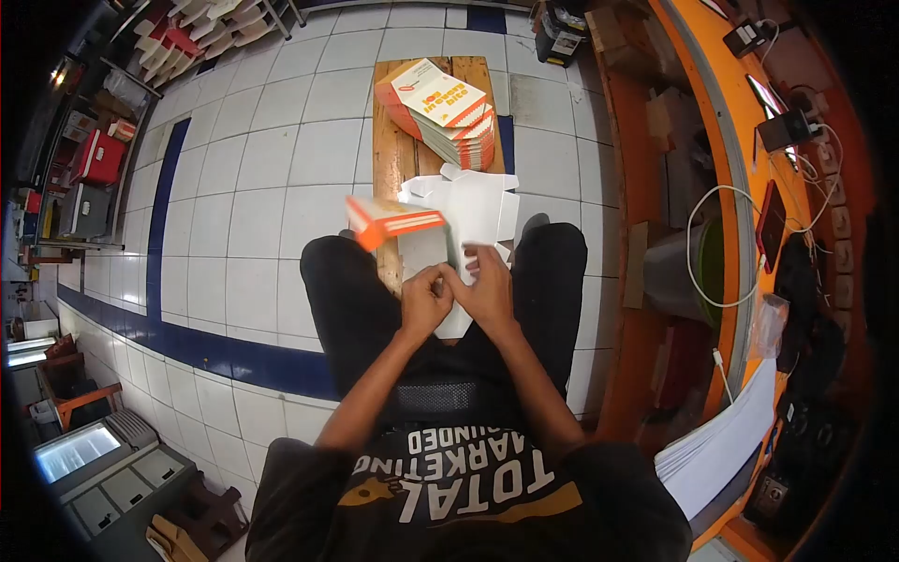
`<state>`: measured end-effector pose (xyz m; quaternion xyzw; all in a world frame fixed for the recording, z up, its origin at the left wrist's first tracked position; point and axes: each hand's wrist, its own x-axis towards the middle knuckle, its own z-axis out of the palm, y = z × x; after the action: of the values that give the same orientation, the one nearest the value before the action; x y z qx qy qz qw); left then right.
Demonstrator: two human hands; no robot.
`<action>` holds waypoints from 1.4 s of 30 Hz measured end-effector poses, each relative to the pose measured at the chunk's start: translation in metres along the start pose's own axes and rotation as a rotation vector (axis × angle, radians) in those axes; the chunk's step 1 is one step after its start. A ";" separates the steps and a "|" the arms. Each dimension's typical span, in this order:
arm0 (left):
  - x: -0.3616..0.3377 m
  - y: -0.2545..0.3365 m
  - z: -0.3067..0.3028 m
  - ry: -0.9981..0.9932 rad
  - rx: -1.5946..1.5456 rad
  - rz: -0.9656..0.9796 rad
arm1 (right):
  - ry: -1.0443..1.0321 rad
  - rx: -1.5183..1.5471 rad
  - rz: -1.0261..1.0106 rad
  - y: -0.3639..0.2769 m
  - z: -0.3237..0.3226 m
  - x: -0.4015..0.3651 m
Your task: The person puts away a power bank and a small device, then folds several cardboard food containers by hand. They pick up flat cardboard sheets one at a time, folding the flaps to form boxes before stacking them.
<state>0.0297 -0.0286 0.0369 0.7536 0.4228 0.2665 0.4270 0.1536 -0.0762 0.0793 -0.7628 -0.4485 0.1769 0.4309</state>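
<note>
A cardboard food box (419, 245), partly folded, stands over my lap at the near end of the wooden bench (386, 155). Its raised orange-and-white flap (393, 223) juts out to the left, smeared by motion. My left hand (428, 296) is closed, with its fingertips pinched at the box's near edge. My right hand (485, 286) touches the left one there, thumb against it and fingers curled over the box edge. What lies between the fingertips is mostly hidden. Beyond, a white unfolded box blank (480, 208) lies flat, plain side up.
A stack of printed box blanks (440, 103) sits at the bench's far end. To the right runs an orange shelf counter (726, 112) with cables, a red phone-like device (771, 225) and papers (721, 450). A bin (670, 267) stands beneath it. Racks line the left side.
</note>
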 end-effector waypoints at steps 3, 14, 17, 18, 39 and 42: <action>0.002 0.003 -0.002 -0.066 0.002 -0.011 | 0.028 -0.043 -0.103 -0.005 0.007 0.018; 0.047 -0.016 -0.013 0.122 0.016 -0.107 | 0.036 -0.059 -0.274 0.004 0.017 0.011; 0.045 0.007 -0.026 0.004 -0.087 -0.250 | 0.074 -0.036 -0.192 0.007 0.021 0.010; 0.044 0.010 -0.022 0.081 -0.312 -0.315 | 0.079 -0.003 -0.162 0.009 0.024 0.010; 0.028 -0.001 -0.011 0.184 -0.133 0.061 | -0.027 0.399 0.035 0.004 0.012 0.025; 0.027 0.004 -0.015 0.160 -0.161 0.057 | -0.063 0.460 0.062 0.007 0.012 0.026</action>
<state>0.0336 0.0003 0.0483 0.7050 0.4110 0.3710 0.4431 0.1637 -0.0500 0.0696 -0.6522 -0.3859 0.3114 0.5733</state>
